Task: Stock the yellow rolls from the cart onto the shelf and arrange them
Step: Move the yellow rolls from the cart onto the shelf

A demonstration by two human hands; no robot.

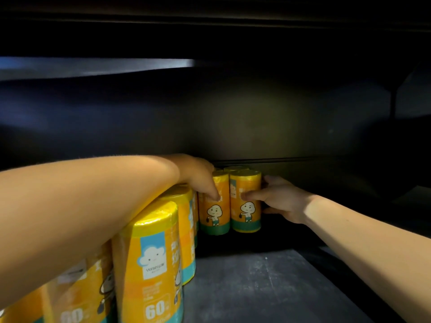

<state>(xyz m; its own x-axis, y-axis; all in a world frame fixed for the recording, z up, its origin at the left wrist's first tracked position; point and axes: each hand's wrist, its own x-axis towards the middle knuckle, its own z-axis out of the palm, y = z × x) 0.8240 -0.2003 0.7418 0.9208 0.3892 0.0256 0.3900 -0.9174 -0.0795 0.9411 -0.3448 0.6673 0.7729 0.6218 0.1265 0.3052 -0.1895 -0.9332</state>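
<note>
- The back left roll is held by the left hand; its fingers are hidden.
- The back right roll is held by the right hand.
- The near rolls are cut off.

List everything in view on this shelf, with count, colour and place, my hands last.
Left back roll: one, orange-yellow with green base band, upright at the shelf's rear.
Right back roll: one, same colours, beside it.
Rolls behind them: at least two yellow tops; count unclear.
Near rolls: at least four, yellow with teal base bands, row along the left, partly hidden.
Shelf: one, dark grey, floor showing at right.
Left hand: one, grip over the Left back roll's top.
Right hand: one, grip round the Right back roll.
</note>
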